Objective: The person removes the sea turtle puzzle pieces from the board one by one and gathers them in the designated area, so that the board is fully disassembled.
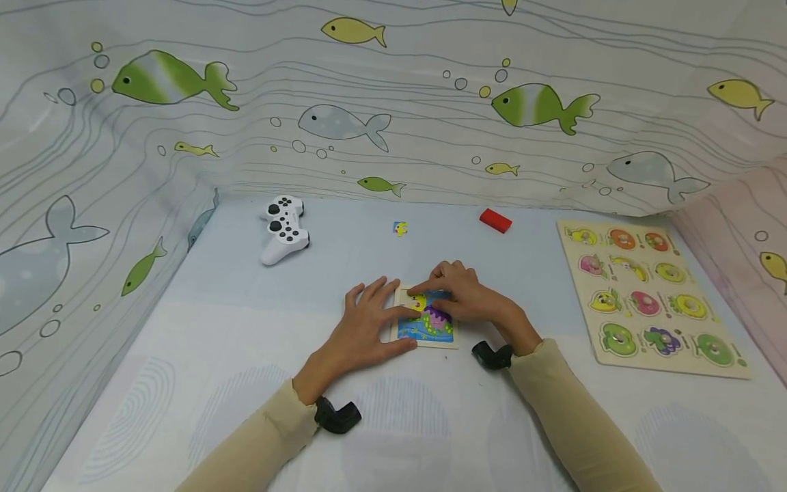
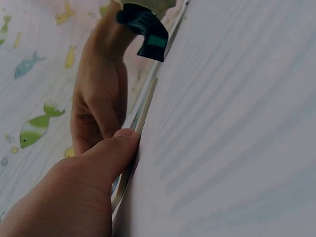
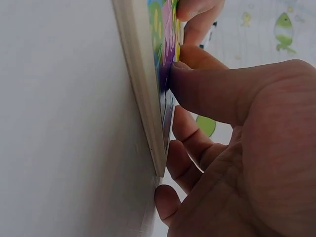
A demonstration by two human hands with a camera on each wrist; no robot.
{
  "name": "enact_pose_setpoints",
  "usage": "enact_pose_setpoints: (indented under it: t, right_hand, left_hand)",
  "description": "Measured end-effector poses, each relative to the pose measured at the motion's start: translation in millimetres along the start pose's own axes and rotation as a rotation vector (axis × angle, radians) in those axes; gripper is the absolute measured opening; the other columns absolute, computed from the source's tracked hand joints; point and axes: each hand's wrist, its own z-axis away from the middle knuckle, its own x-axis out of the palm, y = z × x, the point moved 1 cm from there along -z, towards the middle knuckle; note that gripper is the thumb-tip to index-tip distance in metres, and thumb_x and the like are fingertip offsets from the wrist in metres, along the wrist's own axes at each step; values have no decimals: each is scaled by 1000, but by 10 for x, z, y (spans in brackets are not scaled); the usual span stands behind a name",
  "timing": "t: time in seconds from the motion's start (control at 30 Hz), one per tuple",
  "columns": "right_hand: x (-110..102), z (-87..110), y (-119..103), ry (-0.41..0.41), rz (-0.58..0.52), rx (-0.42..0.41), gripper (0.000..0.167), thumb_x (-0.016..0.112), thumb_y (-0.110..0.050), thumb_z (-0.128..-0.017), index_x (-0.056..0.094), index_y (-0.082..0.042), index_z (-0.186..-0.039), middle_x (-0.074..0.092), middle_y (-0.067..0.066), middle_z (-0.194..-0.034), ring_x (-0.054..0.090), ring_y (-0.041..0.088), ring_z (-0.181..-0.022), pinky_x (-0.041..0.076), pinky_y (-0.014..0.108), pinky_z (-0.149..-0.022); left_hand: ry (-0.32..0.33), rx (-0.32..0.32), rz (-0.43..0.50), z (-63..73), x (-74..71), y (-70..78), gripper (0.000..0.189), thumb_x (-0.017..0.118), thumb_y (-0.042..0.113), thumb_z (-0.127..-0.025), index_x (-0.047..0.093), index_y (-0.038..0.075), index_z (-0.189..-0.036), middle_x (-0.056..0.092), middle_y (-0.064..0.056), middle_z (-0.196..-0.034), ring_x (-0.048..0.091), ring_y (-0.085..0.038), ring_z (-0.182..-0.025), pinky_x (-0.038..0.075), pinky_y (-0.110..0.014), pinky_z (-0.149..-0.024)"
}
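A small wooden jigsaw puzzle (image 1: pixel 438 333) with a colourful picture lies flat on the table, its pale edge showing in the right wrist view. My left hand (image 1: pixel 367 326) rests at its left side with fingers spread. The left index finger reaches onto the picture, and the left thumb touches the lower edge. From the upper right, my right hand (image 1: pixel 467 294) reaches over the puzzle. Its thumb (image 3: pixel 212 91) presses on the purple part, and its index finger touches near the top left corner. Part of the picture is hidden under the fingers.
Behind the puzzle lies a loose jigsaw piece (image 1: pixel 400 229), with a white game controller (image 1: pixel 285 230) to its left and a red block (image 1: pixel 495 221) to its right. A wooden fruit puzzle board (image 1: pixel 660 355) lies at the right. Fish-printed cloth (image 1: pixel 430 164) rises behind the table.
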Motion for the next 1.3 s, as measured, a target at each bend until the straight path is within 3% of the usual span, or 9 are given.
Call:
enact_pose_setpoints:
  t: [0.57,1.3]
  right_hand:
    - [-15,4,49,-36,-38,11,46,57,1,-92,72,-24,-128,60,9,-115,46,25,-100,28,41,-80]
    - [-7,18,74,4,-123,-6,44,60,3,-91,74,-22,-125,61,9,-119,47,27,-110,29,40,-84]
  left_hand:
    - [-10,-2,7,5,6,5,47,67,60,-89,68,41,-131,42,-14,-160,30,-41,-152,20,-64,-115]
    - [-6,-3,20,15,-4,18,46,67,60,-89,69,40,-131,42,-14,-160,31,-43,-152,20,-64,-114]
